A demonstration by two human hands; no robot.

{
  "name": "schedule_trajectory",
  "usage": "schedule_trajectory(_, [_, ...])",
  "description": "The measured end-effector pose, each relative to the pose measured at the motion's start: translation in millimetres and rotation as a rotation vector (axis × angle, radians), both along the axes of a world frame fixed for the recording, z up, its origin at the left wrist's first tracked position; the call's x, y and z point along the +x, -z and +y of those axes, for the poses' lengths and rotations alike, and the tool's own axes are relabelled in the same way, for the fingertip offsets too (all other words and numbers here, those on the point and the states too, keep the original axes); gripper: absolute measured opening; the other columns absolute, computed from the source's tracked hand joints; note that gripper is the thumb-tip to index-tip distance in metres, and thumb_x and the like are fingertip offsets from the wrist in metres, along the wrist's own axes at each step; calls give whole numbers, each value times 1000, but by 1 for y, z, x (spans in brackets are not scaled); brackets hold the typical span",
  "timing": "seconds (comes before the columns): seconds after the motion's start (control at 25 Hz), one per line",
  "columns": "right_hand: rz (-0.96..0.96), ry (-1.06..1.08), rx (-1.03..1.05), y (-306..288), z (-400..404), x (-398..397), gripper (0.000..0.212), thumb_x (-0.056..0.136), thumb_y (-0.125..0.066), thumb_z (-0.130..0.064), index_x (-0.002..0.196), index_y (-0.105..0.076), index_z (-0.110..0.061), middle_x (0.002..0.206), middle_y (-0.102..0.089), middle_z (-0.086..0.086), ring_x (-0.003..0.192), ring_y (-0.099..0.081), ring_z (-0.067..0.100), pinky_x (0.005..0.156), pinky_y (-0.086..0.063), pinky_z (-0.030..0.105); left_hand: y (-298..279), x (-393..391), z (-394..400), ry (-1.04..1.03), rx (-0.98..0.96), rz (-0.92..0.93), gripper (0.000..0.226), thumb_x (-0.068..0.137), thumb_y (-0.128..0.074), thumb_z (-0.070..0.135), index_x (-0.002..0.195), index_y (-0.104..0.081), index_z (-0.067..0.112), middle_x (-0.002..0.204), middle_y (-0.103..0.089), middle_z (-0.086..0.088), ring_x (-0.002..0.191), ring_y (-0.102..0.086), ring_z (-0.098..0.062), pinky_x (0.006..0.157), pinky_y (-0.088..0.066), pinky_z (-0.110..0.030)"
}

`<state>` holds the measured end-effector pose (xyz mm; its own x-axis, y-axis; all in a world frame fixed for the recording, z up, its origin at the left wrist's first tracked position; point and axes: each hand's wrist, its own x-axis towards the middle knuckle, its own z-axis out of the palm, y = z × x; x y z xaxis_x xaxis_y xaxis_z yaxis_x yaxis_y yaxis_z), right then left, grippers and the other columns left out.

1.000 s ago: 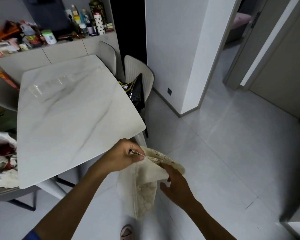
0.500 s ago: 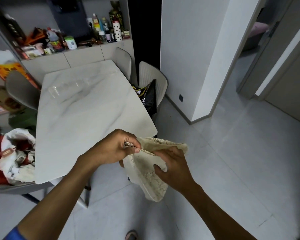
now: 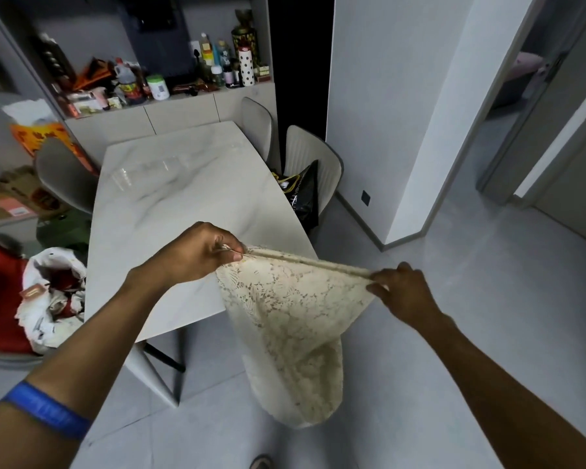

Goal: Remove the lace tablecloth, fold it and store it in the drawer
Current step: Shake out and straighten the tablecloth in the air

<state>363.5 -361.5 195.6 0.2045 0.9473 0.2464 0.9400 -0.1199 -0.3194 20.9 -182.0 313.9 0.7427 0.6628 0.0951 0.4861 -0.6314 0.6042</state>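
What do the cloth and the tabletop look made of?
Lace tablecloth: cream openwork lace, matte, likely cotton or synthetic; holes show through the pattern, and it hangs limp from the left hand and right hand.
Table: white top with grey veining and glossy reflections, so marble or a marble-look slab; the frame can't settle which.

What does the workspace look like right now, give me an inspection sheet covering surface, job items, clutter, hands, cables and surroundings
Surface: marble table, top bare, lace already off.
Job's things: lace tablecloth held up in the air beside the table, top edge stretched, the rest hanging; drawer not identified.
Clutter: bottles and jars on the sideboard; black bag on a chair; heap of cloth at left.
Hands: left hand and right hand each pinch a top corner.
Cables: nothing seen.
Surroundings: grey tiled floor, open doorway right.
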Motion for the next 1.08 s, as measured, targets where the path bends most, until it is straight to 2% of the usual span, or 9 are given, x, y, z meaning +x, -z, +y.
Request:
schedule_trajectory(0.2, [-7, -128, 58, -69, 19, 13, 14, 91, -66, -20, 91, -74, -9, 84, -72, 7, 76, -61, 27, 64, -44, 30, 10, -24, 15, -147, 94, 8, 10, 84, -76, 16, 93, -79, 18, 88, -79, 2, 80, -72, -20, 77, -58, -42])
schedule_trajectory(0.32, [-34, -149, 111, -100, 20, 17, 15, 93, -62, -21, 95, -72, -9, 87, -70, 8, 79, -61, 26, 66, -48, 33, 14, -32, 12, -185, 99, -66, 11, 85, -74, 25, 95, -78, 24, 93, -78, 8, 84, -72, -17, 81, -57, -41])
schedule_trajectory(0.44, [-56, -229, 83, -123, 20, 22, 16, 93, -63, -20, 100, -71, -8, 94, -70, 9, 84, -62, 27, 71, -51, 35, 14, -34, 6, -177, 87, -134, 6, 80, -71, 41, 85, -73, 45, 85, -76, 15, 74, -67, -12, 73, -54, -28])
schedule_trajectory(0.6, [8, -287, 51, -137, 27, 24, 14, 85, -73, -16, 94, -73, -5, 111, -58, 5, 97, -56, 21, 77, -45, 28, 16, -39, 7, -232, 1, -228, 19, 81, -72, 41, 96, -61, 41, 63, -66, -5, 63, -57, -26, 61, -46, -28])
schedule_trajectory(0.68, [135, -242, 59, -134, 32, 18, 13, 82, -76, -15, 88, -73, -4, 117, -53, 2, 104, -53, 17, 80, -45, 26, 16, -47, 10, -191, -33, -190, 24, 84, -69, 40, 106, -61, 46, 67, -68, 0, 67, -62, -21, 65, -49, -26])
schedule_trajectory(0.84, [394, -104, -9, -122, 46, -4, 10, 82, -77, -20, 86, -69, -16, 82, -68, 9, 73, -64, 26, 66, -52, 38, 19, -64, 18, -137, -8, -4, 30, 92, -67, 23, 87, -66, 52, 75, -71, 10, 70, -63, -18, 64, -50, -30])
schedule_trajectory(0.92, [438, -118, 44, -121, 55, -18, 20, 80, -78, -19, 85, -60, -25, 80, -66, 8, 68, -59, 24, 61, -50, 35, 17, -73, 20, -165, -99, 129, 33, 90, -69, 27, 94, -59, 58, 70, -66, 15, 68, -58, -11, 64, -46, -27])
schedule_trajectory(1.0, [422, -162, 72, -123, 66, -32, 29, 80, -77, -18, 83, -51, -30, 80, -65, 5, 70, -57, 20, 60, -47, 32, 10, -68, 17, -165, -149, 261, 48, 74, -76, 52, 110, -46, 66, 95, -62, 25, 91, -57, -3, 82, -46, -25])
schedule_trajectory(1.08, [398, -246, 41, -126, 76, -52, 32, 81, -76, -19, 84, -47, -33, 78, -63, 1, 66, -55, 13, 60, -47, 31, 3, -34, 14, -56, 7, 259, 84, 58, -73, 74, 131, -34, 60, 127, -44, 29, 119, -39, 2, 101, -34, -22])
